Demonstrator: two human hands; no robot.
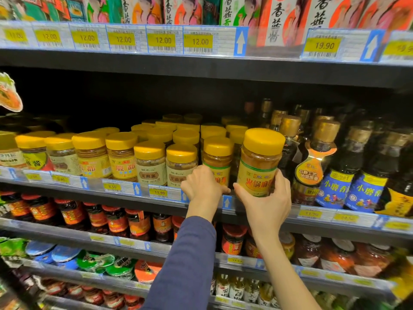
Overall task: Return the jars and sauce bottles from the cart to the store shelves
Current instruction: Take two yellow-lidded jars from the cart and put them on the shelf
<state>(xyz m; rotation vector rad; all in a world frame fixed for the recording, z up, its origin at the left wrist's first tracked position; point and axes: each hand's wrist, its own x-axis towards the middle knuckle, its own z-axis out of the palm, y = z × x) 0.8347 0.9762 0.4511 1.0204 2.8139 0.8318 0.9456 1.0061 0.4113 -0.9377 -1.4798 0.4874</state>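
Observation:
My right hand (267, 201) grips the base of a yellow-lidded sesame paste jar (259, 162), held upright at the front edge of the middle shelf (125, 194). My left hand (202, 186) is wrapped around the lower part of a matching jar (217, 158) standing on that shelf just to the left. More yellow-lidded jars (149, 162) fill the shelf in rows to the left and behind. The cart is out of view.
Dark sesame oil bottles (321, 162) with gold caps stand tight on the right of the held jar. Red chilli sauce jars (116, 220) line the shelf below. Boxed goods and price tags (163, 40) sit on the shelf above.

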